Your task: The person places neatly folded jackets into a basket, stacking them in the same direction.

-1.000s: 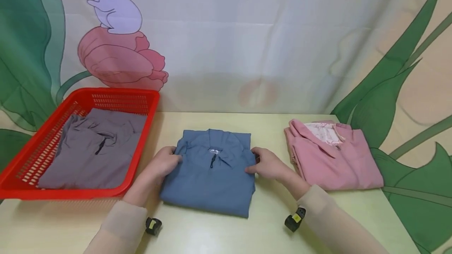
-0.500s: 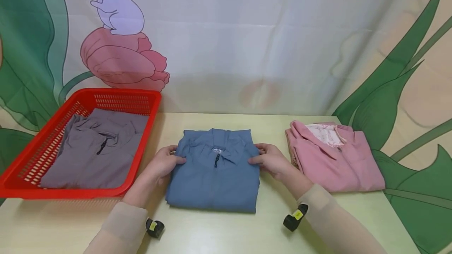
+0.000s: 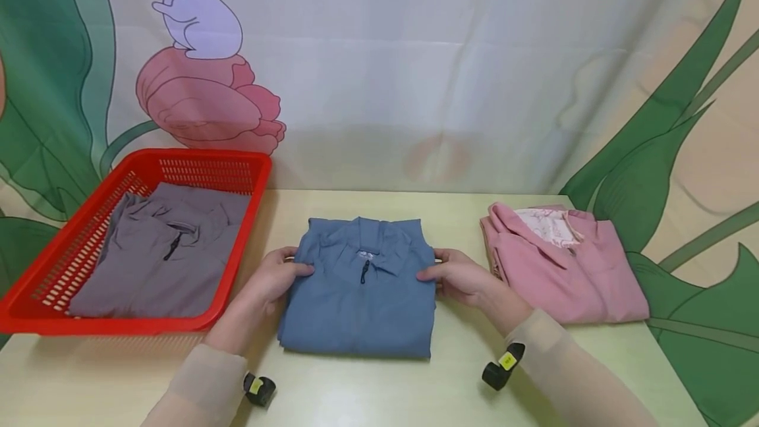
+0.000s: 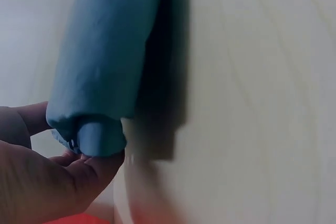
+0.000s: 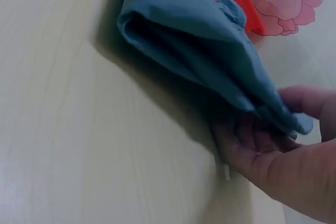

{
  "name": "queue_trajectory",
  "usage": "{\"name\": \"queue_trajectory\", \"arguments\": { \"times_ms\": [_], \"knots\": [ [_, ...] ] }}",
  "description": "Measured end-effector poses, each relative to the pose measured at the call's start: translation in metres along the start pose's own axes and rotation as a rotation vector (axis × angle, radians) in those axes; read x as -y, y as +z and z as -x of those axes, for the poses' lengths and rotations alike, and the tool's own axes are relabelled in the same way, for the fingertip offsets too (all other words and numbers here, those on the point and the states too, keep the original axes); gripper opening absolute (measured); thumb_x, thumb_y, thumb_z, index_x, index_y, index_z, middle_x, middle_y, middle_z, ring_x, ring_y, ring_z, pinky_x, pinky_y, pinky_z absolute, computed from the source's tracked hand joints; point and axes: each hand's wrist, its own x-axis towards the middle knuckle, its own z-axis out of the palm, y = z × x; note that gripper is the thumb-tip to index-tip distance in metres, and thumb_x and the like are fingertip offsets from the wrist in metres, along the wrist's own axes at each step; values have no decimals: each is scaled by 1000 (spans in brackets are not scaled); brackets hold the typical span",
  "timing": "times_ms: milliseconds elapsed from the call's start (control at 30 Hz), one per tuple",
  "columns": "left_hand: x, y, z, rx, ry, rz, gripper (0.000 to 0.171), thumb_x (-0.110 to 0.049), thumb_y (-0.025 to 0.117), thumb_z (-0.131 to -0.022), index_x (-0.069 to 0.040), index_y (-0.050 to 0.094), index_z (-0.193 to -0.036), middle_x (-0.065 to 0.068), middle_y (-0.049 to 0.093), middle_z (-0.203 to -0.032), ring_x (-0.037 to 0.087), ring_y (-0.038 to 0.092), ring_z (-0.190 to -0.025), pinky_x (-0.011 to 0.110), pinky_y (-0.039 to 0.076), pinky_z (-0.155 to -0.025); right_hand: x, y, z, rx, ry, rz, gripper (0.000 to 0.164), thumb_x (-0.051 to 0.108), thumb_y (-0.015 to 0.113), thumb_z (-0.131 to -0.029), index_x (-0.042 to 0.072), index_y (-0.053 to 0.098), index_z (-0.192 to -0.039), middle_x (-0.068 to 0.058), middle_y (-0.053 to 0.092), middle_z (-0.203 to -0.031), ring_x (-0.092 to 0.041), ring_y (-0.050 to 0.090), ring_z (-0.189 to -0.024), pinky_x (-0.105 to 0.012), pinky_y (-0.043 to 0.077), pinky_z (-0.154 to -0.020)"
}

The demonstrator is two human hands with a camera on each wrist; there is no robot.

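Note:
A folded blue jacket (image 3: pixel 358 315) with a collar and a black zipper pull lies flat at the middle of the table. At its left side my left hand (image 3: pixel 275 279) pinches the edge, thumb on top and fingers underneath. My right hand (image 3: pixel 462 277) grips the opposite side in the same way. In the left wrist view the jacket's rolled edge (image 4: pixel 105 61) sits between thumb and fingers. From the right wrist, the layered folds (image 5: pixel 194 51) show, with the fingertips (image 5: pixel 236 145) tucked below the cloth.
On the left stands a red plastic basket (image 3: pixel 257 180) holding a folded grey jacket (image 3: pixel 160 275). A folded pink garment (image 3: pixel 569 275) lies on the right of the pale wooden table (image 3: pixel 356 394). Behind hangs a printed curtain (image 3: pixel 379 71).
Over the last second the blue jacket has turned slightly, so its front edge lies straighter, and moved a little right. Both hands have kept hold of its sides. The last half second shows hardly any movement.

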Motion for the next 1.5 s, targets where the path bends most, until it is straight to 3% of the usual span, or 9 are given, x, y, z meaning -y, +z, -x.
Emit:
{"name": "queue_trajectory", "arguments": {
  "times_ms": [233,367,700,867,1033,1267,1500],
  "knots": [
    [-10,5,6,-17,40,-1,52,-4,58,-99,11,41,-146,24,49,-133,39,47,-123,54,40,-111,10,4,4,-82,-26,66,70,-8,62,-91,-9,30,-153,-17,62,-130,-21,68,-104,-37,58,-86],
    [-18,7,13,-14,74,-9,49,-4,58,-100,10,44,-144,24,53,-125,37,54,-115,52,47,-103,23,7,8,-84,-34,106,73,-6,63,-91,-6,29,-156,-20,57,-137,-21,66,-105,-36,58,-84],
    [-48,-7,37,20,68,85,59,-11,59,-102,3,34,-153,21,48,-143,34,52,-124,48,48,-104,59,18,14,-31,-67,98,78,-8,61,-93,3,25,-161,-19,47,-150,-23,61,-118,-37,57,-90],
    [-59,-25,43,53,77,45,65,-14,60,-103,3,28,-157,20,46,-146,32,53,-123,48,49,-103,72,30,11,-3,-91,84,78,-9,60,-93,6,26,-161,-17,47,-151,-23,61,-119,-37,57,-90],
    [-67,-51,49,63,106,-45,65,-17,61,-103,3,29,-156,18,53,-137,21,62,-105,35,56,-90,83,49,4,19,-114,75,78,-9,61,-93,8,27,-161,-16,49,-149,-25,60,-121,-39,57,-91],
    [-78,-88,52,71,124,-141,68,-21,61,-105,3,25,-158,22,45,-145,28,57,-115,35,57,-90,94,82,-7,40,-120,48,79,-10,61,-92,9,27,-161,-15,52,-146,-26,60,-120,-38,57,-89],
    [-86,-128,52,87,131,-183,73,-26,61,-105,1,22,-160,18,45,-144,17,62,-108,34,58,-88,109,109,-20,56,-113,13,81,-13,60,-90,5,23,-161,-15,54,-142,-24,64,-109,-36,57,-84]
  ]
}}
